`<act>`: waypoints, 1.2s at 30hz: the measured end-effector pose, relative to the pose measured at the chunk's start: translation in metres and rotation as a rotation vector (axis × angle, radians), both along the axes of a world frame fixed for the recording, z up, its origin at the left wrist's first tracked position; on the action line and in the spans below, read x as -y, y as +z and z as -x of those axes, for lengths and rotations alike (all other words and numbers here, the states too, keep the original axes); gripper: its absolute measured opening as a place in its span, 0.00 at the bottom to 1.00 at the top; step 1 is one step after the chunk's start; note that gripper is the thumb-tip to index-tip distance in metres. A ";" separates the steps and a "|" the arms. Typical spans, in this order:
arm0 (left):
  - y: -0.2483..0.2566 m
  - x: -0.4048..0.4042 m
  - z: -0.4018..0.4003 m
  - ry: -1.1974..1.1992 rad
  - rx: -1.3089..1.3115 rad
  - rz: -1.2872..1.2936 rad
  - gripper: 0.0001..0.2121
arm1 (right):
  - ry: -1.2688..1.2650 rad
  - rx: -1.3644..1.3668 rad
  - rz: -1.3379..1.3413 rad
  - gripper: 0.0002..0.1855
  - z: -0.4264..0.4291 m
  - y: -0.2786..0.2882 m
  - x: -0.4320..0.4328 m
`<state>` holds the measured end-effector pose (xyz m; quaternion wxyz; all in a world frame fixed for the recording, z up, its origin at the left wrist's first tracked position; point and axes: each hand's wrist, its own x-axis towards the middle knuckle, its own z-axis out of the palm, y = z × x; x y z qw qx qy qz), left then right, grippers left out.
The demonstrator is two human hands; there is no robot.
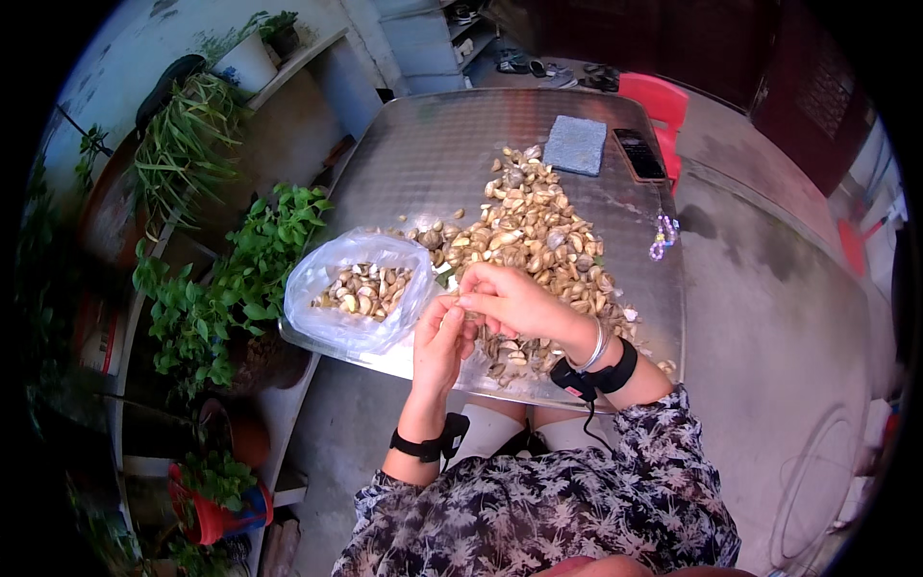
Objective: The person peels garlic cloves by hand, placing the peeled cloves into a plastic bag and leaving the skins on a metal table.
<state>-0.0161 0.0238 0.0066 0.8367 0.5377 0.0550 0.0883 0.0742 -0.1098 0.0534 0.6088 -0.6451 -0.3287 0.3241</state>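
Observation:
My left hand and my right hand meet above the near part of the table, fingertips together. Pinched between them is a small garlic clove, mostly covered by the fingers. Beyond and beneath my right hand spreads a large heap of garlic cloves, tan and in their skins, with some whole bulbs among them. To the left of my left hand stands a clear plastic bag, its mouth wide and its rim rolled outward. Inside lie several garlic cloves, some pale and some brownish.
The metal-topped table carries a folded blue cloth and a phone with a beaded strap hanging over the right edge. A red plastic chair stands behind. Potted plants crowd the left side.

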 end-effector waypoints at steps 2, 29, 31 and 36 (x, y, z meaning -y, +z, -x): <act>0.001 0.005 -0.001 -0.027 -0.009 0.085 0.09 | -0.040 -0.044 -0.014 0.08 -0.003 -0.004 0.002; 0.011 0.011 -0.006 0.061 -0.083 0.067 0.08 | -0.088 -0.341 -0.144 0.09 -0.002 -0.008 -0.003; 0.006 0.010 -0.005 0.066 -0.084 -0.046 0.07 | -0.064 -0.261 -0.098 0.09 -0.002 -0.009 -0.003; 0.007 0.013 -0.002 0.066 -0.059 -0.143 0.07 | -0.146 -0.130 -0.023 0.09 -0.012 -0.011 0.005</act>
